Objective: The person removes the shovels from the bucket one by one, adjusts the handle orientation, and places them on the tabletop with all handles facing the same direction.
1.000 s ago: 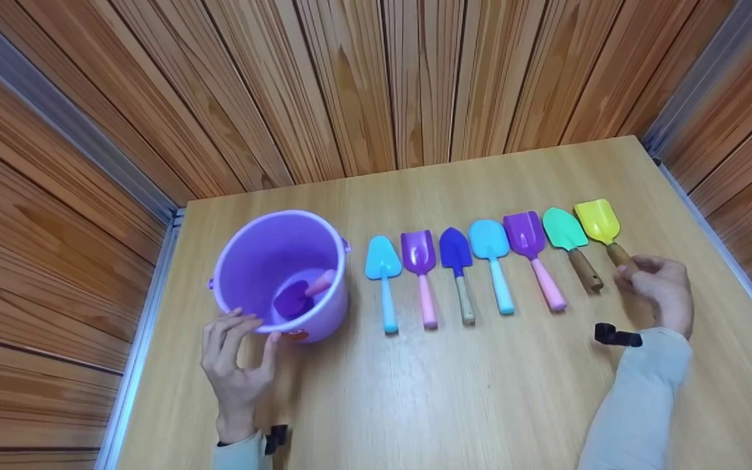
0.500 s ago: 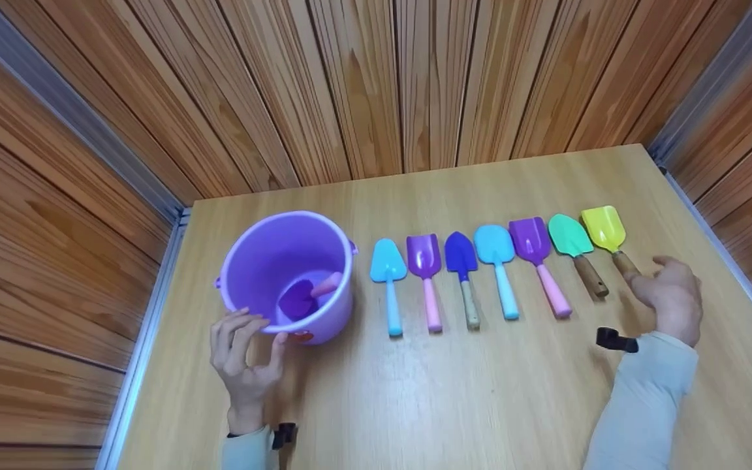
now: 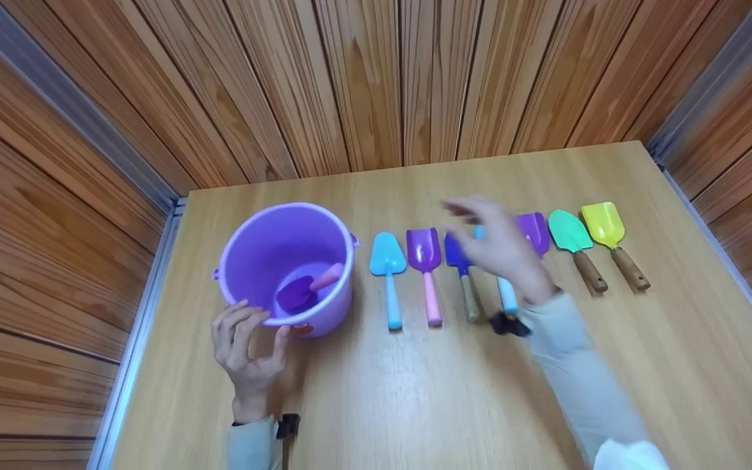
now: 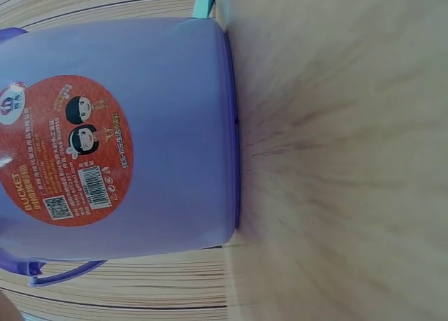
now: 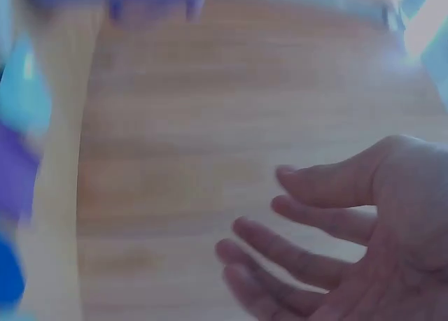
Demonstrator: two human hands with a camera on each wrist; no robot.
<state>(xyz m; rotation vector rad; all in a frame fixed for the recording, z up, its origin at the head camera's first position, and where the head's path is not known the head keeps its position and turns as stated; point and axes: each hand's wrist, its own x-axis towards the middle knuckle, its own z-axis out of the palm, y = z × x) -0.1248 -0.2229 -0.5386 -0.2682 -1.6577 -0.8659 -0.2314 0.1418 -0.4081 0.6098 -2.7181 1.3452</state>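
My left hand (image 3: 249, 362) holds the near rim of the purple bucket (image 3: 262, 251), fingertips at the rim and thumb against the outside. A purple toy shovel (image 3: 297, 294) with a pink handle lies inside. In the head view my right hand (image 3: 497, 245) hovers over the row of shovels, fingers spread, holding nothing. It partly hides a dark blue shovel (image 3: 455, 253), a light blue one (image 3: 507, 297) and a purple one (image 3: 534, 232). Left of it lie another light blue shovel (image 3: 387, 256) and a purple one (image 3: 423, 251); at right, a green one (image 3: 570, 232) and a yellow one (image 3: 604, 225).
The wooden table (image 3: 415, 405) is enclosed by wood-plank walls (image 3: 369, 85) at the back and both sides. Metal rails (image 3: 134, 346) run along its side edges. In the left wrist view, a red sticker (image 4: 70, 150) covers part of the bucket's outside.
My right hand has left the yellow shovel's handle and swung left over the middle of the row. The yellow shovel stays on the table. My left hand keeps its place on the bucket.
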